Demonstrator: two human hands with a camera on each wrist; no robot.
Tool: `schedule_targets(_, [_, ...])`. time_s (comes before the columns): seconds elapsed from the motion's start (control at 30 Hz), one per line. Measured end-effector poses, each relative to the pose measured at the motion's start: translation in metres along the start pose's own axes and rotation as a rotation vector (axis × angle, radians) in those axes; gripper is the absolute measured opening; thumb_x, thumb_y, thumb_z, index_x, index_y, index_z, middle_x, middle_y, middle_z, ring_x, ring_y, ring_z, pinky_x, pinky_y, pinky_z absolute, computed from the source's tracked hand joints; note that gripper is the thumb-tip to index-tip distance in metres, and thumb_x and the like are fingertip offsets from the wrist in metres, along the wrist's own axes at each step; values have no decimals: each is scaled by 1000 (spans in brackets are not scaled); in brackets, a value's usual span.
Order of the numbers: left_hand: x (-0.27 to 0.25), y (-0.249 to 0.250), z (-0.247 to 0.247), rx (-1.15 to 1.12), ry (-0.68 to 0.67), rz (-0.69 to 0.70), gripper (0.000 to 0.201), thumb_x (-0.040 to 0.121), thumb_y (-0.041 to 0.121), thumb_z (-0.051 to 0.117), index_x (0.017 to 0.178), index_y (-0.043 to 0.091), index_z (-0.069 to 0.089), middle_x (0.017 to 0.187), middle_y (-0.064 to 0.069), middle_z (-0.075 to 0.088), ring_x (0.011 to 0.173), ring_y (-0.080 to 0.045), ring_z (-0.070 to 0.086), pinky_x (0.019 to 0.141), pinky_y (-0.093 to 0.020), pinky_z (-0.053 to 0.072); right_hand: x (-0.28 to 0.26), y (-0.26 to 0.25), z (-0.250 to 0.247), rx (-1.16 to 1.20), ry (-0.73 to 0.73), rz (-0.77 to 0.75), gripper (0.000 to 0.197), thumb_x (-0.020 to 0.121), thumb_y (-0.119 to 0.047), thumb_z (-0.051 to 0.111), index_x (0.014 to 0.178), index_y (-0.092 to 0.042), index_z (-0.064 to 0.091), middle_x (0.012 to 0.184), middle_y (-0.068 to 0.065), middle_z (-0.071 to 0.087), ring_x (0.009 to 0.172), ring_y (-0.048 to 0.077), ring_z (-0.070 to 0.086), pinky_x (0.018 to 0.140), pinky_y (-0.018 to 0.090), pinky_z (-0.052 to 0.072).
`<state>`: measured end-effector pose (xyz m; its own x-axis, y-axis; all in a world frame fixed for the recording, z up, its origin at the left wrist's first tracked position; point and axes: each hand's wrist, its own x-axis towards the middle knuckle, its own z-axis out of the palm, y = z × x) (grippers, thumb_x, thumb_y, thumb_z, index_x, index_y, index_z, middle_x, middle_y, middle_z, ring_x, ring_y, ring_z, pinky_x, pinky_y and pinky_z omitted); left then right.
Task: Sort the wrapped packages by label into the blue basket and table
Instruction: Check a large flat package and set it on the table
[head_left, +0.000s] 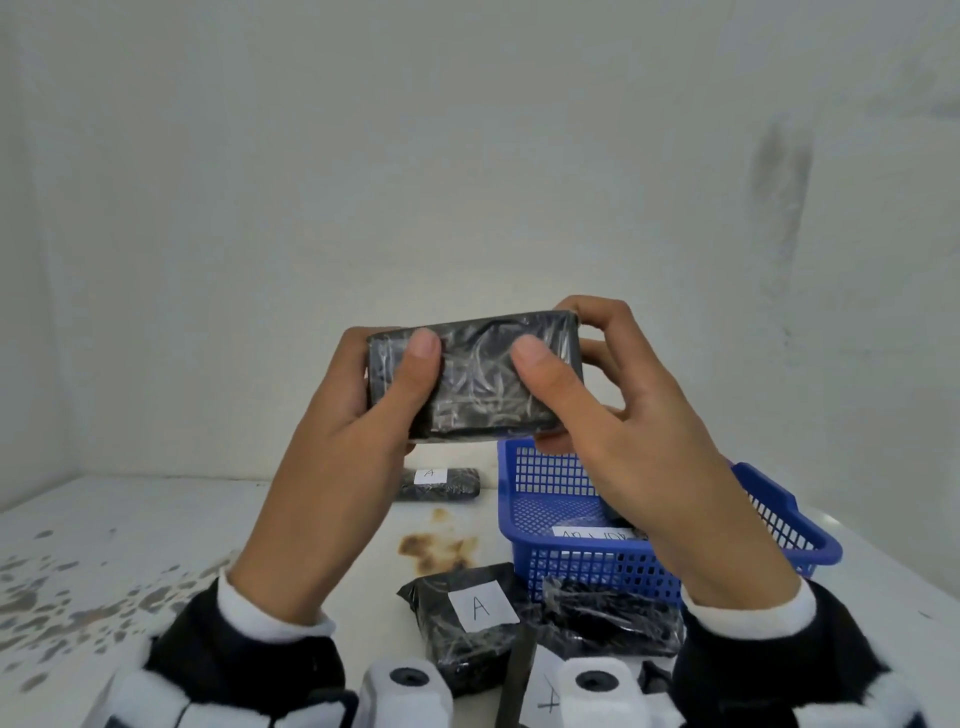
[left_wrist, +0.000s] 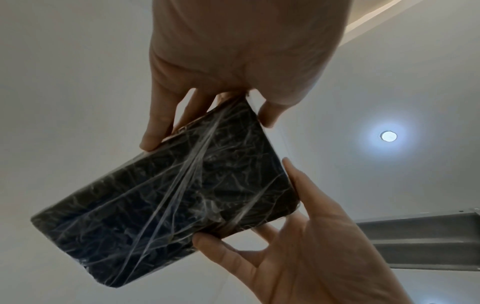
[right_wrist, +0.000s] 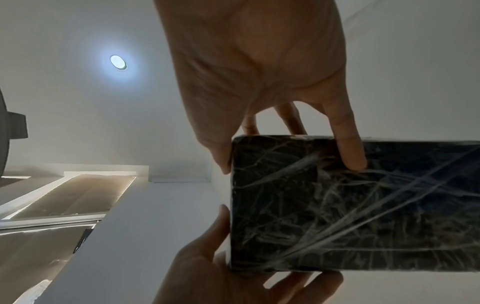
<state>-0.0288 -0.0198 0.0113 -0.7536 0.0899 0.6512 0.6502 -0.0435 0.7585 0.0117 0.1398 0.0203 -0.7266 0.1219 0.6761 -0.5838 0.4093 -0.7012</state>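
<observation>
I hold one wrapped package (head_left: 470, 376) raised above the surface (head_left: 208, 525), left hand (head_left: 358, 410) and right hand (head_left: 597, 410) each gripping an end, presumably to find its label, none showing, before choosing the blue basket (head_left: 545, 566) or the surface.

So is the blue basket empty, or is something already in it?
Not empty: the blue basket holds something with a white label, mostly hidden by the right hand; its writing is unreadable.
</observation>
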Motion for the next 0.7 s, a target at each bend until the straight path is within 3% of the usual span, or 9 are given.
schedule_targets(0.13, [3,2,0,0,-26,-120,58,74,81,26,82,42,69,79,19,73,79,-2,70,89,-39,53,1,3,2,52,48,-11,37,75,-68,61,102,-43,59,113,-9,69,93,23,73,85,50,59])
schedule_targets(0.2, [5,5,0,-22,-91,-225,61,75,75,20,61,47,72,69,16,73,69,-4,72,84,-38,53,1,6,3,97,81,-24,26,81,-53,69,100,-36,63,110,-8,70,86,31,73,84,55,58])
schedule_targets(0.27, [7,2,-2,-73,-151,-301,63,92,59,29,57,34,76,67,8,74,65,-12,73,82,-41,52,2,8,3,158,82,-6,21,83,-41,77,99,-32,67,108,-9,71,83,29,74,82,58,58])
schedule_targets(0.33, [9,-2,-5,-172,-138,-313,45,96,40,47,69,18,76,63,7,70,62,-13,70,75,-39,52,3,8,3,217,54,11,32,76,-50,78,98,-29,67,107,-6,70,86,21,72,80,56,57])
schedule_targets(0.4, [10,-6,-6,-230,-110,-293,23,88,28,63,101,11,70,65,7,69,64,-10,69,67,-32,52,4,9,2,272,50,22,49,64,-66,79,98,-32,68,115,-4,68,103,18,69,92,52,53])
schedule_targets(0.47, [11,-8,-6,-259,-107,-267,54,74,26,72,124,11,59,78,6,75,73,-10,71,67,-27,52,6,10,0,326,91,40,60,55,-66,84,107,-44,65,135,5,58,115,22,66,98,54,52])
schedule_targets(0.53, [11,-10,-7,-253,-113,-230,75,64,31,70,135,15,50,99,0,76,87,-14,73,74,-28,53,7,11,-3,361,92,102,72,55,-54,86,121,-54,57,141,14,53,122,26,62,99,52,52])
schedule_targets(0.63, [12,-13,-9,-235,-105,-195,93,54,35,80,139,17,47,120,-8,69,106,-21,68,85,-35,53,8,14,-11,362,-33,199,93,61,-36,84,144,-44,43,121,10,71,107,22,71,95,42,54])
schedule_targets(0.7, [12,-16,-9,-211,-106,-163,84,53,34,80,132,20,55,120,-4,69,105,-23,69,79,-34,56,8,14,-14,334,-80,214,98,64,-29,81,149,-43,37,116,4,74,100,19,74,94,40,54])
